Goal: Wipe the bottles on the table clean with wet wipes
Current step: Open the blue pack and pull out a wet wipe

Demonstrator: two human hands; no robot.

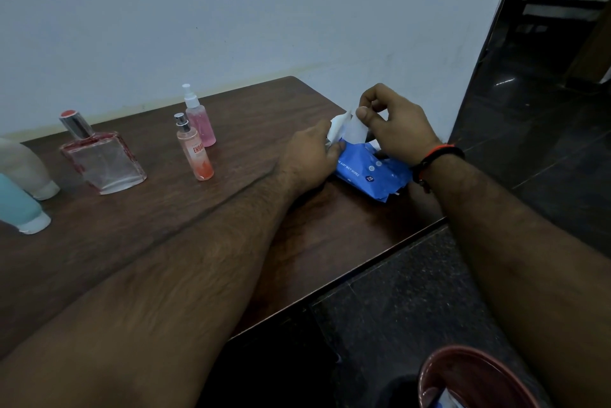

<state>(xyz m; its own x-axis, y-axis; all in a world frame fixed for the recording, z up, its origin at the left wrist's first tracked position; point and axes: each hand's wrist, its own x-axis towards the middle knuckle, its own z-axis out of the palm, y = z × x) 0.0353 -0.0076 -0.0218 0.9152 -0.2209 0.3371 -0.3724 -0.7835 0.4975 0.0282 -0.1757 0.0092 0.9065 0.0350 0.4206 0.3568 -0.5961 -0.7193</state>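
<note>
A blue pack of wet wipes [373,173] lies near the right end of the dark wooden table [185,219]. My left hand [309,156] grips the pack's left end. My right hand [395,121] pinches a white wipe [350,126] that sticks up out of the pack. To the left stand a slim orange spray bottle [195,151], a pink spray bottle [198,117] behind it and a square glass perfume bottle [102,156]. At the left edge lie a white tube [28,169] and a light blue tube [20,206].
The white wall [231,11] runs right behind the table. The table's front edge drops to a dark tiled floor [413,302]. A reddish-brown bin [469,378] stands on the floor at the bottom right. A dark room opens to the right.
</note>
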